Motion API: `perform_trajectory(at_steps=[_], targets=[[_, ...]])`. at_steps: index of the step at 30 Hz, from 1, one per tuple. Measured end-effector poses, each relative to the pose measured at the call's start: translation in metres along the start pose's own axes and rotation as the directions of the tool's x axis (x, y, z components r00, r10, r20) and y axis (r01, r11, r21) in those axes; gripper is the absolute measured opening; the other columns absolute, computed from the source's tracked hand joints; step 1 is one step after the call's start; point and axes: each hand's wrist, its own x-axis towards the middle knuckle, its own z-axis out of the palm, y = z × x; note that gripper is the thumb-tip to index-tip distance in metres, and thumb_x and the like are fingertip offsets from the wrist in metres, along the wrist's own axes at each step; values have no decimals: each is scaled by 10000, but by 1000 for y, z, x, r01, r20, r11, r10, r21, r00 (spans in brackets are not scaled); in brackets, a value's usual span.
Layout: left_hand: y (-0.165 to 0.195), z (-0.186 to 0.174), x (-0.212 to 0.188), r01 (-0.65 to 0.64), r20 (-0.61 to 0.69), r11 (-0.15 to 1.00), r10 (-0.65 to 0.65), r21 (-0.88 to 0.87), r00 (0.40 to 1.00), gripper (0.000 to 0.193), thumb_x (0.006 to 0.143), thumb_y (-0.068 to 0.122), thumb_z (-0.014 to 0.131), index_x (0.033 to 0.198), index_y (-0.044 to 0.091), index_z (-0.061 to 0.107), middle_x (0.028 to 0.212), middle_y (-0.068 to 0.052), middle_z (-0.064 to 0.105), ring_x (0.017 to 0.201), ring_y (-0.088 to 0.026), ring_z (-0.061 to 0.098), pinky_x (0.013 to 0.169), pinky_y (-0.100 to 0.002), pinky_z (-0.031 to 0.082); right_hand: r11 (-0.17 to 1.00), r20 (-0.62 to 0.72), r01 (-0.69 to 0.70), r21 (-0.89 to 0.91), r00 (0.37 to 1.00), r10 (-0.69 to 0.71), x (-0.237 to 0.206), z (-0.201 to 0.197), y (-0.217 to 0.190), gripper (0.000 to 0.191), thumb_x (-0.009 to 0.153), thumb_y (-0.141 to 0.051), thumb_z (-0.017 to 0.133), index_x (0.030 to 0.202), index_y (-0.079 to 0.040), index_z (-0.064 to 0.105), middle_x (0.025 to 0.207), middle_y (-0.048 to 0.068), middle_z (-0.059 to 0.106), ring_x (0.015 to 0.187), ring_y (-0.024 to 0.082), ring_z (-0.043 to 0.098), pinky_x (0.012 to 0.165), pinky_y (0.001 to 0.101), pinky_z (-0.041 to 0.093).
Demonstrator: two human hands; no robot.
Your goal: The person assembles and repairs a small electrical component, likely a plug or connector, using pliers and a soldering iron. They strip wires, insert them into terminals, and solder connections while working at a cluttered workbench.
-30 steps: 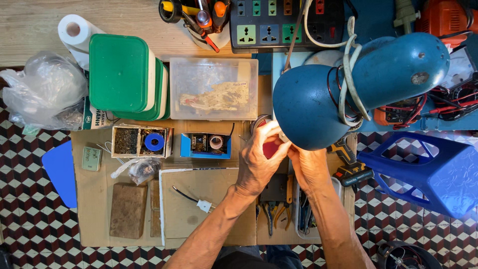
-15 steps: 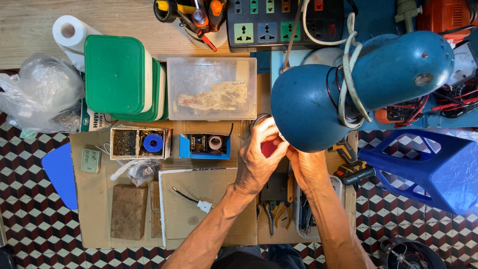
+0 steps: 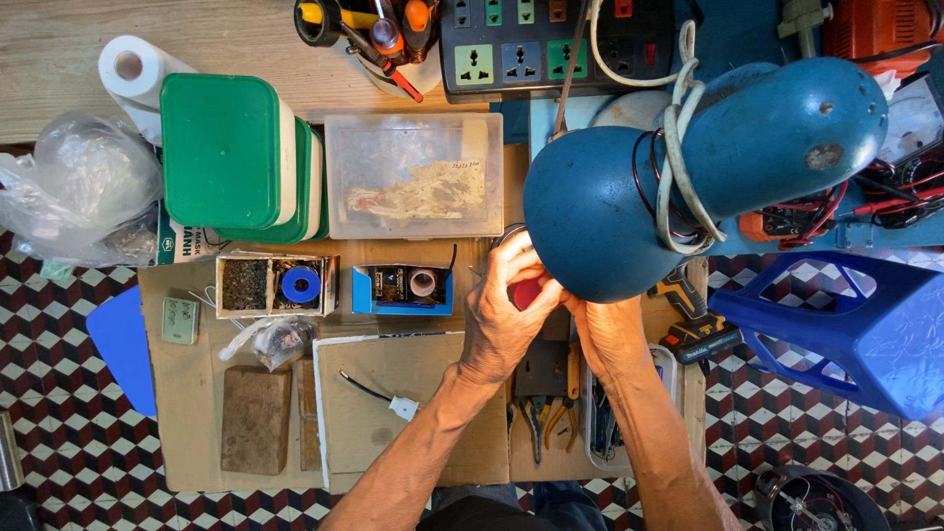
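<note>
My left hand (image 3: 506, 315) has its grip clamped on a small red round part (image 3: 526, 292) under the blue lamp (image 3: 629, 197), right hand (image 3: 610, 334) steadying it; next, I judge, calls for careful fingertip turning.

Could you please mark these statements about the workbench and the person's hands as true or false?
1. The left hand is wrapped around a small red object. True.
2. The blue lamp shade covers part of the right hand. True.
3. The clear plastic box stands to the left of the stacked green lidded containers. False: it stands to their right.
4. The white paper roll lies at the near edge of the cardboard sheet. False: it lies at the far left, behind the green containers.
5. The pliers are in the left hand. False: they lie on the bench below the hands.
</note>
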Motion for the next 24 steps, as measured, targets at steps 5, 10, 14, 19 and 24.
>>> perform_trajectory(at_steps=[5,10,14,19,24], targets=[[-2,1,0,-45,34,998,44,37,998,568,924,78,783,1405,54,483,1209,-118,739,1094,-189,757,972,-315,635,1000,11,4,-16,1000,-3,-1,-1,-2,234,972,-106,706,1168,7,650,1051,134,716,913,218,722,808,351,621],[0,0,-4,-75,41,991,71,111,997,565,917,94,799,1386,48,487,1219,-124,748,1115,-208,758,971,-326,620,1000,33,8,6,999,-8,-1,-1,-2,214,982,-105,700,1164,-3,651,1047,128,714,917,206,717,801,333,612],[2,-1,-4,-88,36,987,84,133,996,563,908,85,800,1378,49,492,1218,-122,751,1110,-216,763,960,-327,621,1000,37,2,-5,999,-2,-1,-1,-1,213,978,-99,700,1160,2,656,1040,133,715,906,212,720,793,336,608],[0,-1,-3,-109,41,987,105,120,994,522,913,76,791,1357,37,518,1232,-129,735,1126,-228,754,962,-329,622,998,-13,-2,-56,1000,1,-2,-7,3,218,943,-103,693,1140,-15,664,1020,105,729,884,199,731,789,334,615],[-3,-3,-2,-118,60,974,108,195,992,400,918,70,793,1280,35,626,1153,-149,754,1047,-220,770,895,-321,638,949,-58,68,-308,994,-90,-8,-16,5,150,1012,-128,689,1080,3,716,911,89,731,810,151,670,726,268,515]])
